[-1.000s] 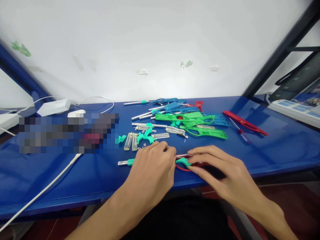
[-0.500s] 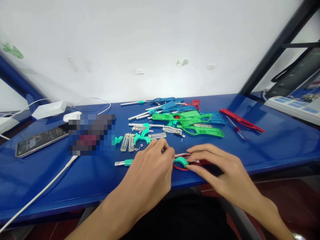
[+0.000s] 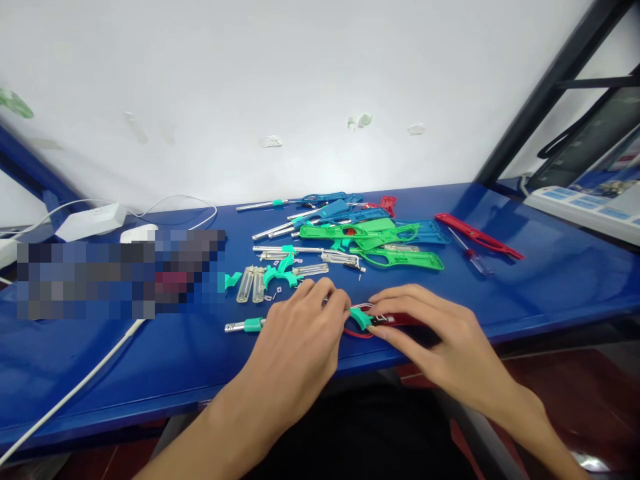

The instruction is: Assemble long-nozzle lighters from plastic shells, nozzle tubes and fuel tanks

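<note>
A long-nosed lighter with an opened red casing (image 3: 406, 319) lies near the table's front edge. Its metal tube (image 3: 235, 327) with a teal collar (image 3: 254, 325) pokes out to the left. My left hand (image 3: 305, 333) is closed over the lighter's middle and hides that part. A teal trigger (image 3: 360, 319) sits at the red casing, beside a small black part and thin white wires. With thumb and fingertips, my right hand (image 3: 440, 333) pinches the trigger's right end, next to the black part. The exact contact of the left fingertips is hidden.
Behind the hands lie green casing halves (image 3: 410, 259), blue casings (image 3: 430, 231), metal tubes, clear fuel tanks (image 3: 245, 285) and loose teal triggers (image 3: 285, 265). A screwdriver (image 3: 477, 261) rests by a red casing half (image 3: 477, 237) on the right. A white cable (image 3: 75, 387) crosses the left side.
The teal trigger has tilted, its right end now lower, and the right fingers have shifted slightly around it. My left hand keeps its hold. The whole view has shifted a little.
</note>
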Motion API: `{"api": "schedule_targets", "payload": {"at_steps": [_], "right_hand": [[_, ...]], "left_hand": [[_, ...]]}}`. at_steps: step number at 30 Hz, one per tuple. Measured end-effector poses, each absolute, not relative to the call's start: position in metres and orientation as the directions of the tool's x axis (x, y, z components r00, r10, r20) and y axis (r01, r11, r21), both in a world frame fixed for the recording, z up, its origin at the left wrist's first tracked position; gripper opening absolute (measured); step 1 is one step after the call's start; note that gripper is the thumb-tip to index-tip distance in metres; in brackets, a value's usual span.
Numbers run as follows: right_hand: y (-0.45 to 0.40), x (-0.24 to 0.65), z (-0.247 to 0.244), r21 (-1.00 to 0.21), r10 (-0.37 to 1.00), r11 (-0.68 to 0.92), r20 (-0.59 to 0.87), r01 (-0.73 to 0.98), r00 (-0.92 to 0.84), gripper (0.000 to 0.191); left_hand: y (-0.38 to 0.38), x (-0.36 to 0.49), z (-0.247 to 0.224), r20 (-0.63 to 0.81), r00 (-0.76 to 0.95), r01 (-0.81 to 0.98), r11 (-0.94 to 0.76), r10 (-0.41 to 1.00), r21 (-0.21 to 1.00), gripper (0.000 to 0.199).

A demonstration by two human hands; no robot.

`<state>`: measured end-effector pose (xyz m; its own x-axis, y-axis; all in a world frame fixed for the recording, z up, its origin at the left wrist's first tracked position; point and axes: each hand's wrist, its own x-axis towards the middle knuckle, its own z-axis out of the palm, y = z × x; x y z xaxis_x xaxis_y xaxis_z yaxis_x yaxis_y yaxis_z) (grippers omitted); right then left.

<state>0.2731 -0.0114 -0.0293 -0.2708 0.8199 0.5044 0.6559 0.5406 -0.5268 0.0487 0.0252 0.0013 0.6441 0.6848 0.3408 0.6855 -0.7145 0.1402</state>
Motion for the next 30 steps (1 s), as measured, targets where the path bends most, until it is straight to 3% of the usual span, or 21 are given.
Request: {"api": "schedule_targets", "payload": {"at_steps": [30], "right_hand": [[-0.0118, 0.2721, -0.0284, -0.522, 0.806, 0.555, 0.529, 0.648, -0.265, 0.013]], "left_hand": [[0.0294, 0.0497, -0.0017, 0.322, 0.628, 0.696, -0.697, 0.708, 0.175, 0.025]]}}
